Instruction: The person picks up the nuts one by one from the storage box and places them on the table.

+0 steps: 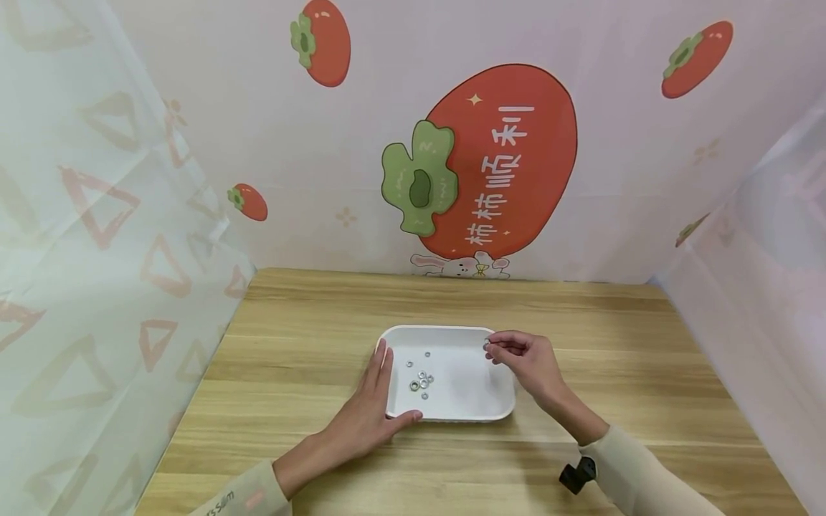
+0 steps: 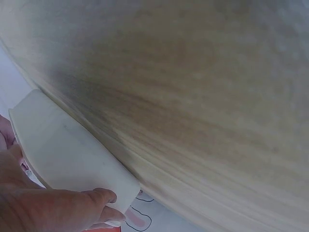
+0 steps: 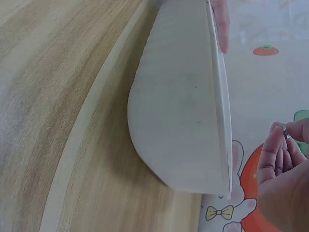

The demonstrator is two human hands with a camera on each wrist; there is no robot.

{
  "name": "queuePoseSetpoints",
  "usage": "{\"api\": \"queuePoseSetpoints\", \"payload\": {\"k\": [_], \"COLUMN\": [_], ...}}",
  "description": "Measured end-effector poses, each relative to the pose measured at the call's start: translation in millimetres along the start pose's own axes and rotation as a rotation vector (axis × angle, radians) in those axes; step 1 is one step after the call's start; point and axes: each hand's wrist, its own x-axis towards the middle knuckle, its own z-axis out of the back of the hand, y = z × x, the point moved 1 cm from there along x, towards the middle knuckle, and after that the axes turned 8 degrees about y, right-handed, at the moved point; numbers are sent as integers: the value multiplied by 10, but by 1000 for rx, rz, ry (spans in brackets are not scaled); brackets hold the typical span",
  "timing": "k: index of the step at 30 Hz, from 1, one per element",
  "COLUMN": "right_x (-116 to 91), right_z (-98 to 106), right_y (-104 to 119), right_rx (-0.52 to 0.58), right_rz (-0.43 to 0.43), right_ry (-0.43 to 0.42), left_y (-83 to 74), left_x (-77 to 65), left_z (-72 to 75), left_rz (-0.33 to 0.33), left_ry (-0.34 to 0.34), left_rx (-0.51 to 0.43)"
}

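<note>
A white rectangular tray (image 1: pixel 461 408) sits on the wooden table. Along its left rim, my left hand (image 1: pixel 361 419) lays its fingers straight, with the thumb on the front rim; in the left wrist view the fingertips touch the tray's outer wall. My right hand (image 1: pixel 525 358) is over the tray's back right corner and pinches a small metal nut (image 1: pixel 487 344) between thumb and fingertips. The same nut (image 3: pixel 286 132) shows in the right wrist view, partly covered by the fingers. Several metal nuts (image 1: pixel 424 383) of different sizes lie loose on the left half of the tray's floor.
The wooden table (image 1: pixel 310 337) reaches a printed back cloth (image 1: pixel 310 236) with persimmon pictures. Pale cloth walls stand on the left (image 1: pixel 116 251) and right (image 1: pixel 755 287). A small black device (image 1: pixel 576 475) is at the right sleeve's cuff.
</note>
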Motion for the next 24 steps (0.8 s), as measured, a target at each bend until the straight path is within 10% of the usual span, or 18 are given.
{"api": "queuePoseSetpoints", "payload": {"k": [24], "right_x": [-188], "right_z": [517], "right_y": [-172], "right_rx": [-29], "right_rz": [14], "right_ry": [-167], "left_y": [-11], "left_x": [5], "left_z": [-8], "left_rz": [15], "left_ry": [-7], "left_rx": [-21]}}
